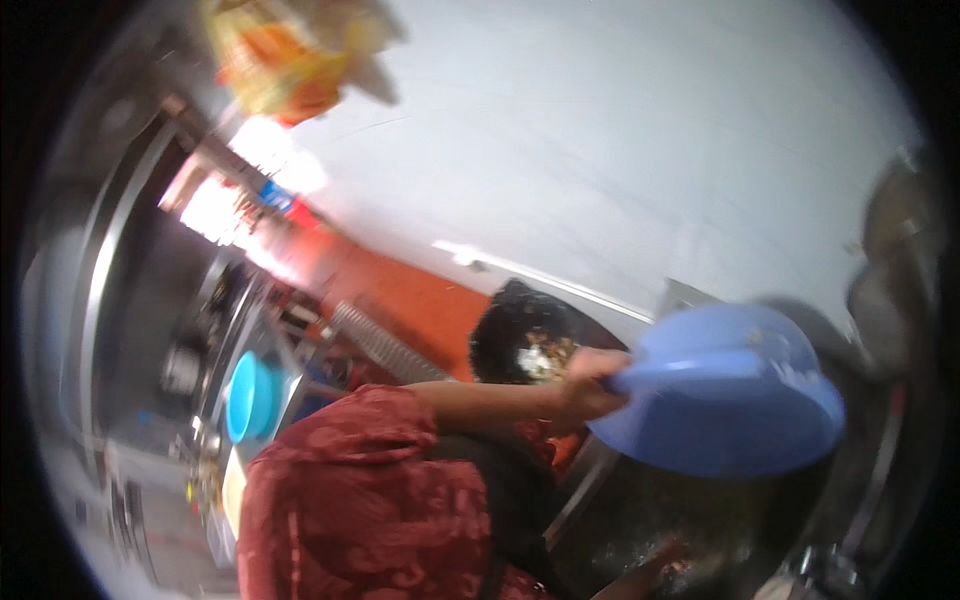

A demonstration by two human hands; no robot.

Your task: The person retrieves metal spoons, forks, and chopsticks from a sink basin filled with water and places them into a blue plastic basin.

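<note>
The picture is tilted and blurred. A co-worker in a red patterned garment (350, 490) stands close in front of me with dark hair (520, 335). That person's hand (590, 385) grips the handle of a blue plastic dipper (730, 400), held over a large dark pot (650, 520) with wet contents. A blurred strip of skin (645, 572), a hand or forearm, comes up from the lower edge by the pot. I cannot tell whose it is or what it holds. My left hand is out of view.
A cyan basin (250, 395) stands on steel counters at the left. An orange wall (400, 295) runs behind them. Orange and yellow bags (285, 60) hang at the top left. Metal vessels (900, 260) sit at the right rim.
</note>
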